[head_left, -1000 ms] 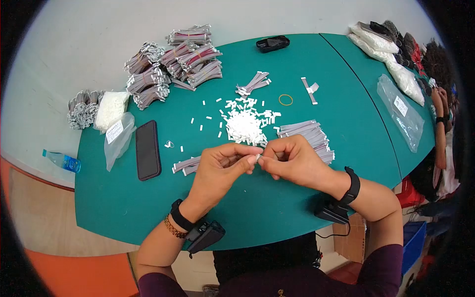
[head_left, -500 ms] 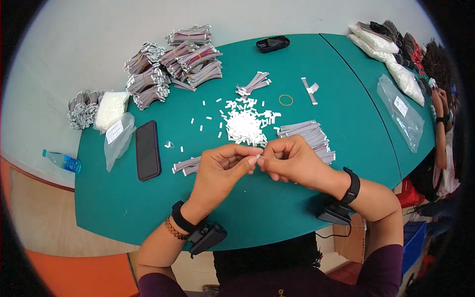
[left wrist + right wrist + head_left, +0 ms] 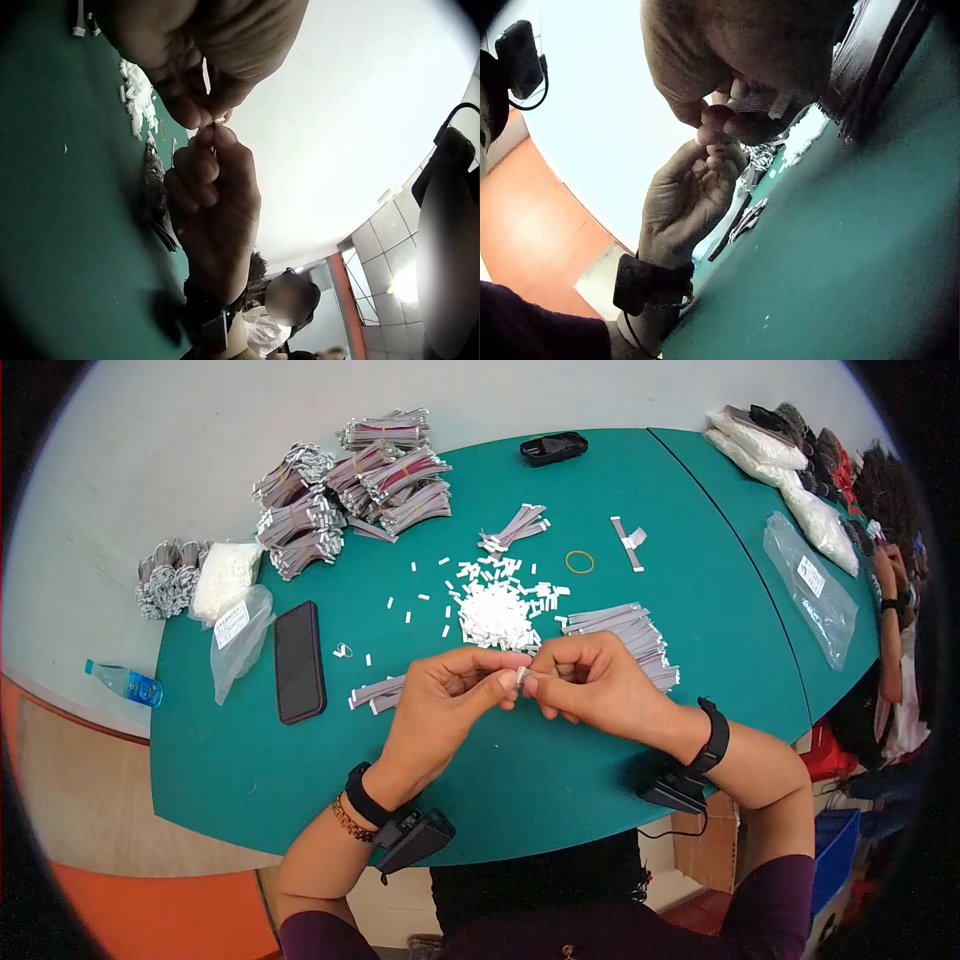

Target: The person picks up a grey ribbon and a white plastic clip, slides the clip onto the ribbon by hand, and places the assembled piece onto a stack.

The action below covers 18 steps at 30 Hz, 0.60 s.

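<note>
Both hands meet in front of the pile of small white pieces point(image 3: 497, 618). My left hand point(image 3: 455, 700) pinches a small white piece point(image 3: 521, 676) between thumb and index finger. My right hand point(image 3: 598, 682) pinches a short grey ribbon cable point(image 3: 754, 103), whose white end shows under the palm in the right wrist view. The two sets of fingertips touch at the white piece and hide most of it. A stack of grey ribbon cables point(image 3: 622, 642) lies just beyond the right hand, and a few more cables point(image 3: 376, 694) lie beside the left hand.
Banded cable bundles point(image 3: 390, 485) are heaped at the back left, near a bag of white pieces point(image 3: 225, 585). A phone point(image 3: 300, 663) lies left of the hands. A rubber band point(image 3: 578, 562) and a black case point(image 3: 553, 449) lie farther back. Another person's arm point(image 3: 888, 610) shows at right.
Both hands stay nearly in place, fingertips together. The small white piece between them shows a little more now than half a second ago.
</note>
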Tool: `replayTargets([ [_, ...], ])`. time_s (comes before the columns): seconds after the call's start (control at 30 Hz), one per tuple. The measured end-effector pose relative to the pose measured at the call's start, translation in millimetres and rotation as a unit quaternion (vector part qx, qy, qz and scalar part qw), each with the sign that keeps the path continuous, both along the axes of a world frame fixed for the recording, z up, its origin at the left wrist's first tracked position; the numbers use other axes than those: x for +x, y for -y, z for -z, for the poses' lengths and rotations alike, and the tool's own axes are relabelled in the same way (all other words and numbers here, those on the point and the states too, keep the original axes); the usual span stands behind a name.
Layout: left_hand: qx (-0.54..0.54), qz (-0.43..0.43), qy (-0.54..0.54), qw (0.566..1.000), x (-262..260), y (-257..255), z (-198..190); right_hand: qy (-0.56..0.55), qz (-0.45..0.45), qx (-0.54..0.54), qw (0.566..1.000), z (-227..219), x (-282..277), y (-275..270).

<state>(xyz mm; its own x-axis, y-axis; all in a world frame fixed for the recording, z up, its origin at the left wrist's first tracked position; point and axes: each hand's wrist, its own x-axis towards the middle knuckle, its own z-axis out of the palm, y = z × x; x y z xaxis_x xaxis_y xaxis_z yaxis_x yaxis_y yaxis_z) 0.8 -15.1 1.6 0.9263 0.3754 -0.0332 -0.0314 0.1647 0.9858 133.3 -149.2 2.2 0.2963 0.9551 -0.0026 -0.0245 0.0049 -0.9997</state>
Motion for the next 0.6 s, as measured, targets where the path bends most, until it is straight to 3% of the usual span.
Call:
replayTargets([
  [0.37, 0.035, -0.007, 0.003, 0.999, -0.1, 0.7, -1.6, -0.138, -0.042, -0.062, 0.988, 1.2, 5.1, -0.9],
  [0.6, 0.032, -0.007, -0.011, 0.999, -0.4, -1.4, -1.1, -0.021, 0.000, -0.016, 1.000, 1.7, -0.3, 0.0],
])
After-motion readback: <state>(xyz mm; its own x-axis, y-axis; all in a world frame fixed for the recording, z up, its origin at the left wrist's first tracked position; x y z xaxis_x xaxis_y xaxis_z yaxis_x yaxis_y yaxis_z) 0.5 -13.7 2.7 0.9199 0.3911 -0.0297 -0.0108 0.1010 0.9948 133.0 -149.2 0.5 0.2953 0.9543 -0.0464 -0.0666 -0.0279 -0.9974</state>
